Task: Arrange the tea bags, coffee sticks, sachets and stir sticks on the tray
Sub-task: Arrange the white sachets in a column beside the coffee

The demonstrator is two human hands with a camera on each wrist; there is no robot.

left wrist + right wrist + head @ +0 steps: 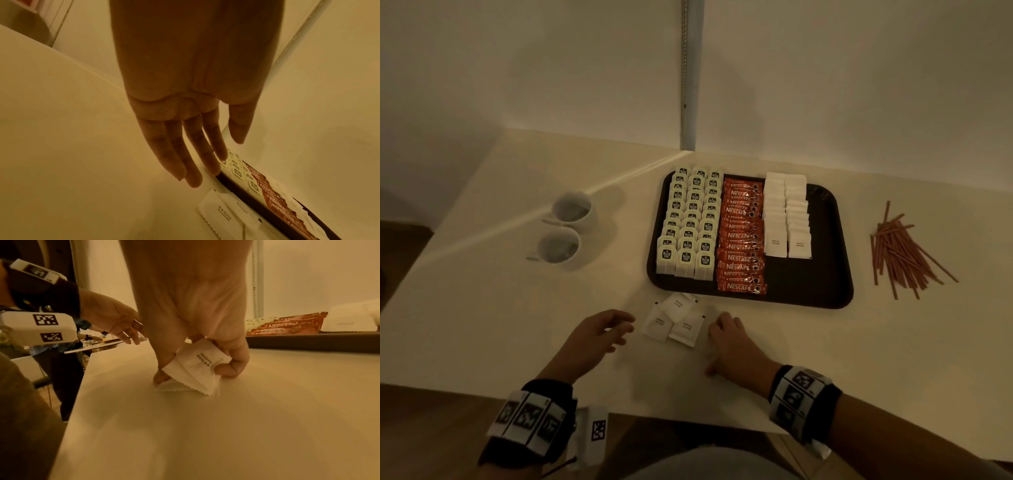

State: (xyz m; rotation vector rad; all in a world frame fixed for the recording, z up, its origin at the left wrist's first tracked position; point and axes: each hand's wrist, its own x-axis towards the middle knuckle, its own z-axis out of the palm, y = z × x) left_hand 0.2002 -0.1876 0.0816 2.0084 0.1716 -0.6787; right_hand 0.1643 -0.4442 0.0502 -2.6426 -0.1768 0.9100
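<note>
A dark tray point(825, 274) holds rows of tea bags point(690, 222), red coffee sticks point(741, 236) and white sugar sachets point(786, 216). A few loose sugar sachets point(674, 320) lie on the table just in front of the tray. My right hand point(726, 329) pinches one white sugar sachet point(197, 363) between thumb and fingers, lifting its edge off the table. To the left of the pile hovers my left hand point(616, 329), fingers straight point(185, 162) and holding nothing. A heap of brown stir sticks point(904, 253) lies right of the tray.
Two white cups point(566, 226) stand on the table left of the tray. The white table point(517, 325) meets the wall behind the tray, and its front edge is near my wrists. A person stands beyond the table's left end in the right wrist view.
</note>
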